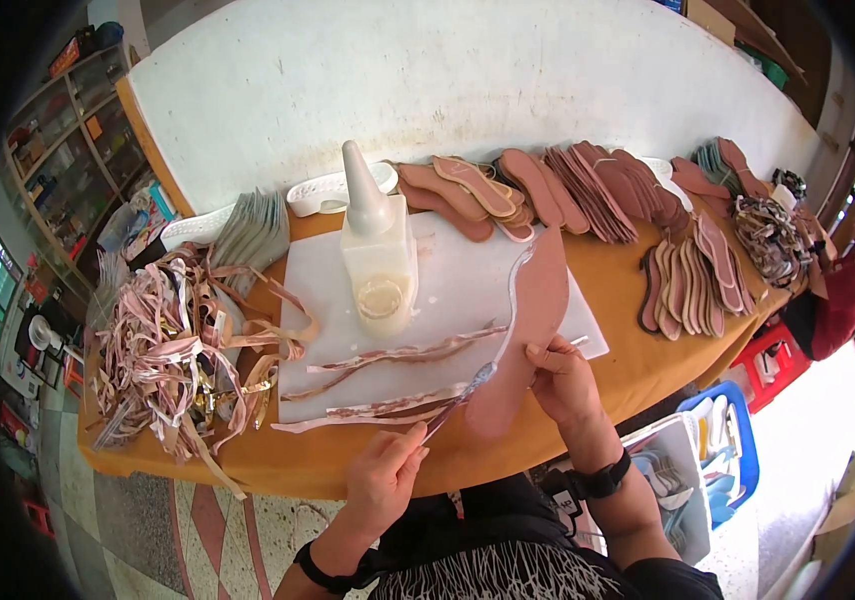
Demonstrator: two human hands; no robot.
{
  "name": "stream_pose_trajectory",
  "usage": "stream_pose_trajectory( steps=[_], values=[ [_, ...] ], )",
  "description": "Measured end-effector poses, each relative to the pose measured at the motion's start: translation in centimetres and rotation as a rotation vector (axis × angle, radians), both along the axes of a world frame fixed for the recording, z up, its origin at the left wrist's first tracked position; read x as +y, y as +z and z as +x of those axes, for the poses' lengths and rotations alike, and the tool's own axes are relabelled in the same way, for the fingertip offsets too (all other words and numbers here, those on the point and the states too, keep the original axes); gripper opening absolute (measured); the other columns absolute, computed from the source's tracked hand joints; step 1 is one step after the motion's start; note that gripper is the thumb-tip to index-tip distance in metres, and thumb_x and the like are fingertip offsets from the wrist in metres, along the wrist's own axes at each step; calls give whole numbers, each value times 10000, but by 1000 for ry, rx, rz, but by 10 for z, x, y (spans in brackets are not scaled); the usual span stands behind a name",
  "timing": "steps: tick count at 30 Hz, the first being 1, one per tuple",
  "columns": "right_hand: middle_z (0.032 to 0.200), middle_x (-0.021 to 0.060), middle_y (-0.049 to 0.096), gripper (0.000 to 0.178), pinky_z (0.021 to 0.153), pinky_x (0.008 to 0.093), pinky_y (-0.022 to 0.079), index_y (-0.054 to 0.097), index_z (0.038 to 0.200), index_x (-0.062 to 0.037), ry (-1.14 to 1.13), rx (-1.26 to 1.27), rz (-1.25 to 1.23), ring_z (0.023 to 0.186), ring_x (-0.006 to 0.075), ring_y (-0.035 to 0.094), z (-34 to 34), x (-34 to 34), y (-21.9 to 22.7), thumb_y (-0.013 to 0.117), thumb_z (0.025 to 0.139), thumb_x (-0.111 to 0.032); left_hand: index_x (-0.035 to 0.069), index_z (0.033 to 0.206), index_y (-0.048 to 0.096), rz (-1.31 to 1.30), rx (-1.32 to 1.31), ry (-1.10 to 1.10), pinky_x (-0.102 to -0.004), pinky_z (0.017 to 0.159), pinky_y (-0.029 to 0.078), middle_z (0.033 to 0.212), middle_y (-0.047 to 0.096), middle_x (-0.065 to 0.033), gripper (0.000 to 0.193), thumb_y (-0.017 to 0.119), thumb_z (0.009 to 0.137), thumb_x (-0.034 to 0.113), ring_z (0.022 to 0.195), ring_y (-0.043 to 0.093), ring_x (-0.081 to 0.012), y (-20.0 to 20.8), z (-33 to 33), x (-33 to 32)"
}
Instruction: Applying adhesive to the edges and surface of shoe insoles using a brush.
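My right hand (563, 375) pinches a brownish-pink shoe insole (540, 295) by its right edge, holding it tilted above the table. A short thin white stick (580, 340) shows beside those fingers; I cannot tell whether they grip it. My left hand (388, 475) is closed on the lower end of a narrow strip (468, 390), stretched up to the insole's left edge. A pale line follows that edge toward the tip. Several glue-smeared strips (398, 350) lie on the white board (323, 270), left of the insole. Behind them stands a whitish plastic glue bottle (380, 260) with a cone-shaped nozzle.
A tangled heap of strips (173, 350) covers the table's left end. Stacked insoles (588, 190) line the back edge, with more insoles (693, 280) at the right. Crates of soles (723, 450) stand on the floor at right, near a seated person in red (843, 300).
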State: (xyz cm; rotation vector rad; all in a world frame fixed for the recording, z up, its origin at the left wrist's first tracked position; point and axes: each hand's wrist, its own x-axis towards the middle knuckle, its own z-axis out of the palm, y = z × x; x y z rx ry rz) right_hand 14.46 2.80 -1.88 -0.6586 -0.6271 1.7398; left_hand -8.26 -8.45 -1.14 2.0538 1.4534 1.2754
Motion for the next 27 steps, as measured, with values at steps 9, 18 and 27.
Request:
stream_pose_trajectory(
  steps=[9,18,27],
  values=[
    [913,63,616,186,713,290,456,571,1005,-19,-2,26,20,785,172,584,0,13,-7,531,840,-94,37,1068,579,46,24,28,-277,498,443,700,556,-99,295,611,775,16,562,543,-199,-2,-4,-3],
    [987,90,603,231,813,342,461,517,1073,-3,-79,94,18,902,213,584,-5,21,-11,495,861,-90,8,1025,592,53,-39,80,-250,487,395,709,553,-90,261,611,765,-9,538,490,-157,-7,-5,-9],
    [1021,74,577,223,821,327,448,503,1077,-7,-205,159,-34,921,195,559,-15,19,-14,469,860,-45,38,1060,586,51,-42,123,-258,475,424,713,557,-94,282,612,780,17,534,528,-172,-11,-4,-13]
  ],
)
